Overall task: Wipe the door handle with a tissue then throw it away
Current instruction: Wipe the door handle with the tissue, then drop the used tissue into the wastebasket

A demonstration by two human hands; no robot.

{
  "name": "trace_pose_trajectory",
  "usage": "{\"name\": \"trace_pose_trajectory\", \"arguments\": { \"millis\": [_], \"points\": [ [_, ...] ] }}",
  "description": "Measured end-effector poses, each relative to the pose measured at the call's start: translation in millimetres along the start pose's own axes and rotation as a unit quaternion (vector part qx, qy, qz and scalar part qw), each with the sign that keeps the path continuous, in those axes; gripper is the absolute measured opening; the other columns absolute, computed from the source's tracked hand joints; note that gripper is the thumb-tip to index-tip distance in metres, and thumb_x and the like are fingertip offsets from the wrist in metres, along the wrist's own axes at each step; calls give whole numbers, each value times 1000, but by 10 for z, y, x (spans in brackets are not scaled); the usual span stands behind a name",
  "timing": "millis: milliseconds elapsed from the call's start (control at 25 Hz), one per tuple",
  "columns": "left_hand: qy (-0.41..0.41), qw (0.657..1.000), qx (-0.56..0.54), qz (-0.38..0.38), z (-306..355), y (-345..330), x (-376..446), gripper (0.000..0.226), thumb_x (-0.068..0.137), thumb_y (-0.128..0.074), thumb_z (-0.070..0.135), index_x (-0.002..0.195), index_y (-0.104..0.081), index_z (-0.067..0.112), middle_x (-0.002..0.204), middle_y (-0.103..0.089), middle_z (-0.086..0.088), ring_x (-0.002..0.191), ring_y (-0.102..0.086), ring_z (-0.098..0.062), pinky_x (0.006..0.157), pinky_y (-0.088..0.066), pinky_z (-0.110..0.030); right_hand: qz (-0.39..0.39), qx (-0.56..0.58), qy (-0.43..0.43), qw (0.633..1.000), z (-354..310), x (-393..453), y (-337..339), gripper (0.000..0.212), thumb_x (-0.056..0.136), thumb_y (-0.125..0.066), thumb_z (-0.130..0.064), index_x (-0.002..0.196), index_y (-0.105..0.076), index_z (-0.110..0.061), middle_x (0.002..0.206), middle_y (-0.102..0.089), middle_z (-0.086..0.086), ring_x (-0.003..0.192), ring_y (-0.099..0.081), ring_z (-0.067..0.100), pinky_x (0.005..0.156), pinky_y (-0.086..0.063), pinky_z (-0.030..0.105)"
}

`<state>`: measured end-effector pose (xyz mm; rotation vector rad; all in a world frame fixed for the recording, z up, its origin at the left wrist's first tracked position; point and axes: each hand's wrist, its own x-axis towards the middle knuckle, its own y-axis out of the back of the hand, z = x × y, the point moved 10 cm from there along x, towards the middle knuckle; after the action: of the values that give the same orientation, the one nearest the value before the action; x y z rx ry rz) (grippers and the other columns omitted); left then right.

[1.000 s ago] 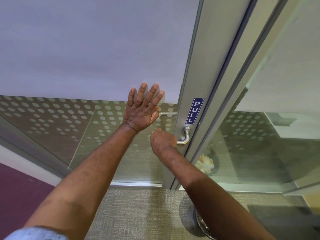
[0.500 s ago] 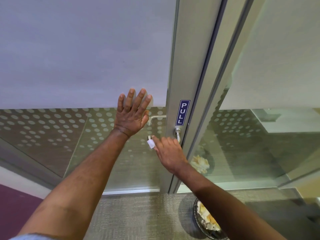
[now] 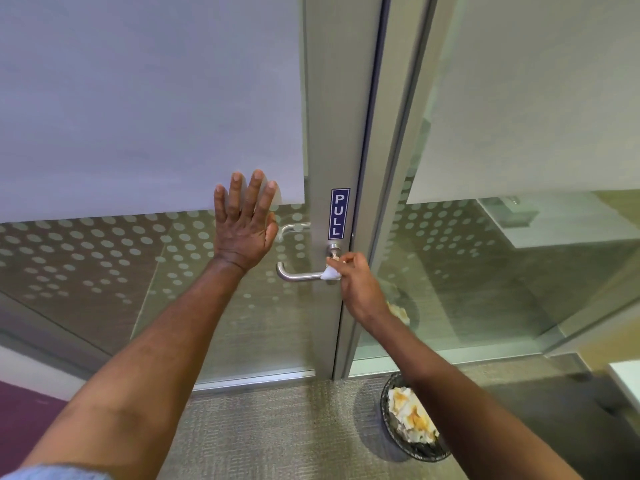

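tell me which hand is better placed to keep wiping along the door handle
Right. The right hand already pinches the tissue against the door handle near its pivot end. The left hand lies flat and empty on the glass door, bracing it.

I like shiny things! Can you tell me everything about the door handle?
The door handle is a brushed silver metal lever, round like a tube. It starts at a round base under the blue PULL sign, bends down, and runs level to the left, curling back toward the door at its tip. The right hand presses a small white tissue against it near the bend.
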<state>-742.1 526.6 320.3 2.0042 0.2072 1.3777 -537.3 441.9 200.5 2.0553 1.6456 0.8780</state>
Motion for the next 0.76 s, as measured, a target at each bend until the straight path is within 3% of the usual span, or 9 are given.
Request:
{"name": "trace_pose_trajectory", "arguments": {
  "millis": [120,200,280,560,760],
  "points": [
    [62,996,-46,-40,130,27,-60,85,93,-61,30,165,-18,15,171,-10,-16,160,12,-35,126,-3,-65,20,210,-117,971,286,-1,227,28,100,-52,2,121,-66,-9,113,-67,15,98,-64,24,86,-51,31],
    [91,991,-70,-71,277,40,-80,87,92,-62,30,166,-17,17,173,-9,-17,159,-1,-42,125,-9,-69,40,341,-207,916,543,-154,385,22,96,-60,5,107,-59,-14,97,-69,11,82,-66,20,71,-55,31],
    [115,985,-92,-89,450,61,-121,88,92,-63,29,166,-17,18,174,-7,-16,160,-4,-41,126,-6,-67,52,396,-247,883,729,-306,540,20,92,-66,4,95,-59,-15,85,-69,8,73,-65,17,64,-56,27],
    [125,962,-191,-148,1803,-104,-566,71,92,-66,25,156,-40,15,167,-28,-15,152,-30,-36,124,-19,-61,70,383,-345,854,1706,-965,995,17,93,-62,6,92,-69,-10,94,-70,11,84,-64,18,86,-56,32],
    [120,922,-257,-262,2977,-411,-1091,59,92,-70,20,148,-52,13,160,-41,-14,141,-43,-34,115,-34,-57,54,282,-408,867,2514,-1484,1274,25,88,-63,9,106,-71,-6,100,-70,11,91,-62,19,84,-49,28]
  ]
}}
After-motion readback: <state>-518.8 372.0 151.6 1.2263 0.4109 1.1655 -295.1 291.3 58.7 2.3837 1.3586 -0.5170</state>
